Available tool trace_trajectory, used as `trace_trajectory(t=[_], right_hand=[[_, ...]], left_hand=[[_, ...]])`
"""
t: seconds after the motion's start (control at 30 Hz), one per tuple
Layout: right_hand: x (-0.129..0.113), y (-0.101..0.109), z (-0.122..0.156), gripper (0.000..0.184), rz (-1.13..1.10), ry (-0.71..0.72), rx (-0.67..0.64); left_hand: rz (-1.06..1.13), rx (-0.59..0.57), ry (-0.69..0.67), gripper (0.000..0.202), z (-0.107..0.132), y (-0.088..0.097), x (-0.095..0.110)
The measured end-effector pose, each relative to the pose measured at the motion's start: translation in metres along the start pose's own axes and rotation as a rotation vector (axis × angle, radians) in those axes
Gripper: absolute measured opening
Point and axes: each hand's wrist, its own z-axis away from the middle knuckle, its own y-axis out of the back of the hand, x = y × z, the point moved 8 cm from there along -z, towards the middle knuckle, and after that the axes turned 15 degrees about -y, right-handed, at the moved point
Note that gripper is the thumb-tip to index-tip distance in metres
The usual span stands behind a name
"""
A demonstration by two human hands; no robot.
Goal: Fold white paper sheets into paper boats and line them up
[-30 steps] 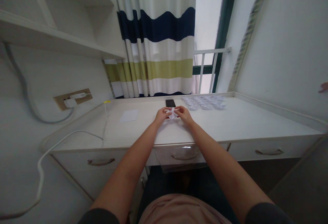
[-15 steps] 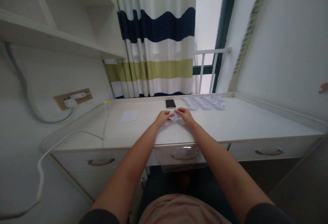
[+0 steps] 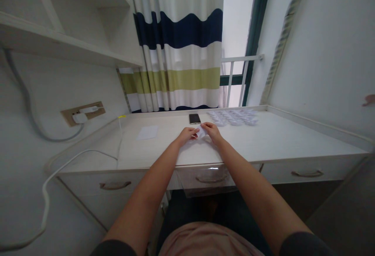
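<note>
Small white paper: lies on the counter, about mid-width and well back from the front edge, held between both hands. It looks partly folded; the exact shape is too small to tell.

Left hand: grip closed on the paper's left side, fingertips on top, hand low against the counter.

Right hand: grip closed on the paper's right side, fingers curled over it. The two hands nearly meet across the paper.

Surroundings, working outward:
- Phone lies flat just behind the paper, toward the window.
- Cluster of small folded white pieces sits right of the phone, near the back edge, laid roughly in rows.
- Flat white sheet lies left of the hands, apart from them.
- White cable crosses the counter's left end and hangs down off it.
- Wall socket with a plug in it is on the left wall.
- Striped curtain hangs behind the counter.
- Middle drawer handle shows below the front edge, between the forearms.
</note>
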Motion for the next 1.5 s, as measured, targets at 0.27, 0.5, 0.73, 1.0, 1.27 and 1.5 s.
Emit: trace_trajectory(t=[0.27,0.5,0.73,1.0,1.27,1.5], right_hand=[[0.002,-0.004,0.003,0.035,0.021,-0.042,-0.044],[0.002,-0.006,0.005,0.035,0.009,-0.064,-0.059],[-0.002,-0.006,0.004,0.035,0.104,-0.010,-0.053],[0.012,0.000,-0.002,0.031,0.188,-0.066,0.018],[0.021,-0.004,-0.001,0.017,0.146,-0.203,-0.029],[0.021,-0.005,-0.003,0.011,0.136,-0.196,-0.030]], left_hand=[[0.101,-0.028,0.028,0.037,0.000,-0.004,-0.002],[0.081,-0.015,0.005,0.037,0.000,-0.004,0.002],[0.059,0.012,-0.008,0.037,0.001,-0.002,0.004],[-0.135,0.116,-0.092,0.025,-0.005,0.012,0.008],[-0.274,0.089,-0.226,0.023,-0.006,0.012,0.014],[-0.442,0.042,-0.293,0.019,-0.003,0.007,0.021]])
